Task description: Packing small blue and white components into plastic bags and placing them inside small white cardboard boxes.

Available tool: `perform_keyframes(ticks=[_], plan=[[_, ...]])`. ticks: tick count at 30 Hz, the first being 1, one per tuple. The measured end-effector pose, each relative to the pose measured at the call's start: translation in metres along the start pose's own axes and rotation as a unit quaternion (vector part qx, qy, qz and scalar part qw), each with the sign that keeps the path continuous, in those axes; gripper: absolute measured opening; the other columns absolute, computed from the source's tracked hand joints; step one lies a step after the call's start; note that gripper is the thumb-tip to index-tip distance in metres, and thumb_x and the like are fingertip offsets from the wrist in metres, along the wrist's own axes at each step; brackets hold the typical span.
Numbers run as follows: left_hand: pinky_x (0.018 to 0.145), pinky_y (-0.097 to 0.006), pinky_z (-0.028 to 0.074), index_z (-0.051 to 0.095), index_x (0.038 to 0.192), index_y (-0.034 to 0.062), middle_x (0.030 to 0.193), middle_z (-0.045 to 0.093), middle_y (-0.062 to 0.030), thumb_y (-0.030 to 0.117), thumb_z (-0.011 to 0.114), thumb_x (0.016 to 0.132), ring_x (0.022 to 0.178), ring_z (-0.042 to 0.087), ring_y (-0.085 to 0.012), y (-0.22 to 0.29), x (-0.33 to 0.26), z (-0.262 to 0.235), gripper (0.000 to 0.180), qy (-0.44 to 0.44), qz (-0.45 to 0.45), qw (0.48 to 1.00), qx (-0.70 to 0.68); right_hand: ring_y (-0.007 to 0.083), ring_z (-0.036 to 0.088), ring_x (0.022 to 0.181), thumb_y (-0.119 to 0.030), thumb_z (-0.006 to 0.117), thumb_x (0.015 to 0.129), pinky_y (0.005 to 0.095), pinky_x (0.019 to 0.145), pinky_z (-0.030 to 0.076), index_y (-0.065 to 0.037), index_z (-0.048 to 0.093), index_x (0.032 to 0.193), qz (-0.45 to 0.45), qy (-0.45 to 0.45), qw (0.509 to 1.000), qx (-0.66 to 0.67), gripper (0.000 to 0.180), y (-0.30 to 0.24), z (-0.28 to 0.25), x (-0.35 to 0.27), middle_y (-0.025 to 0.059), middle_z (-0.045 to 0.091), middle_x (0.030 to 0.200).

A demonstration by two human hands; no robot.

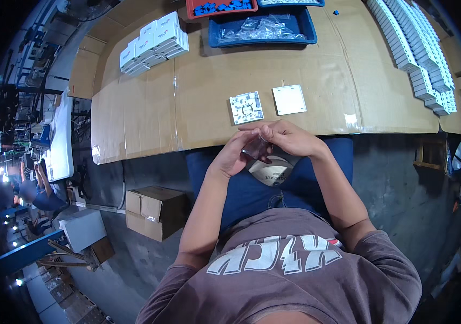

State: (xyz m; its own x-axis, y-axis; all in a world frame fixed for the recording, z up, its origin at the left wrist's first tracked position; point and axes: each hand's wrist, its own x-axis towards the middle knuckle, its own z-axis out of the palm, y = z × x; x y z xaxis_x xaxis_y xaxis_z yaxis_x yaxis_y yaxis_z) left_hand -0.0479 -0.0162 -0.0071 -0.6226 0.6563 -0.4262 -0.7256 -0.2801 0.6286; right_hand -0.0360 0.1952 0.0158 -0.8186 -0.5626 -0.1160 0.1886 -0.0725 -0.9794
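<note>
Small clear plastic piece [255, 147] sits pinched between both hands just below the cardboard-covered worktop [198, 102] edge; left hand [234, 156] and right hand [289, 137] each close their grip on it, fingertips touching.

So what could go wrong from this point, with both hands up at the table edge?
The small clear packet is pinched between left hand and right hand over the lap, past the cardboard-covered table: whatever slips may well fall to the floor. The two white square parts lie near that edge, so a forearm could perhaps nudge them off.
</note>
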Motion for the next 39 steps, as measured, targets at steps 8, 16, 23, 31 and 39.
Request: perform_keyframes(ticks=[8,16,23,31,39], plan=[[0.067,-0.038,0.061,0.063,0.118,0.0017,0.098,0.069,-0.0140,0.040,0.056,0.104,0.074,0.067,-0.0217,-0.004,0.010,-0.008,0.041,-0.031,-0.058,0.998,-0.015,0.0099,0.067,0.076,-0.060,0.042,0.107,0.0275,0.074,0.055,-0.005,0.060,0.144,0.008,0.025,1.000,-0.010,0.069,0.003,-0.004,-0.003,0.0082,0.073,0.094],[0.075,-0.046,0.066,0.062,0.125,-0.0017,0.098,0.072,-0.0160,0.050,0.057,0.104,0.082,0.075,-0.0256,-0.004,0.013,-0.016,0.056,-0.153,-0.045,0.981,-0.114,0.0176,0.069,0.102,-0.021,0.065,0.103,0.0328,0.085,0.056,0.005,0.077,0.098,-0.016,-0.019,0.993,-0.112,0.029,-0.020,-0.009,0.002,0.0177,0.069,0.131],[0.070,-0.048,0.067,0.060,0.124,0.0006,0.096,0.070,-0.0146,0.040,0.064,0.102,0.080,0.073,-0.0243,-0.013,0.017,-0.040,0.045,-0.164,-0.038,0.977,-0.127,0.0324,0.058,0.135,-0.025,0.070,0.099,0.0423,0.107,0.048,0.000,0.079,0.097,-0.004,-0.052,0.992,-0.115,0.027,-0.025,-0.006,0.012,0.0176,0.067,0.135],[0.074,-0.050,0.067,0.066,0.114,-0.0034,0.098,0.071,-0.0149,0.033,0.060,0.104,0.088,0.075,-0.0250,-0.025,0.033,-0.058,0.039,-0.199,-0.058,0.957,-0.203,0.0332,0.061,0.131,-0.024,0.074,0.095,0.0424,0.107,0.048,-0.003,0.079,0.103,-0.016,-0.017,0.980,-0.199,0.024,-0.037,-0.016,0.023,0.0179,0.065,0.140],[0.081,-0.051,0.061,0.066,0.122,-0.0062,0.100,0.068,-0.0163,0.047,0.056,0.102,0.078,0.064,-0.0230,-0.030,0.052,-0.082,0.057,-0.128,-0.067,0.976,-0.165,0.0122,0.068,0.092,-0.018,0.069,0.099,0.0313,0.082,0.054,0.003,0.074,0.111,0.016,0.226,0.930,-0.289,0.024,-0.059,-0.159,0.084,0.0086,0.076,0.099]])
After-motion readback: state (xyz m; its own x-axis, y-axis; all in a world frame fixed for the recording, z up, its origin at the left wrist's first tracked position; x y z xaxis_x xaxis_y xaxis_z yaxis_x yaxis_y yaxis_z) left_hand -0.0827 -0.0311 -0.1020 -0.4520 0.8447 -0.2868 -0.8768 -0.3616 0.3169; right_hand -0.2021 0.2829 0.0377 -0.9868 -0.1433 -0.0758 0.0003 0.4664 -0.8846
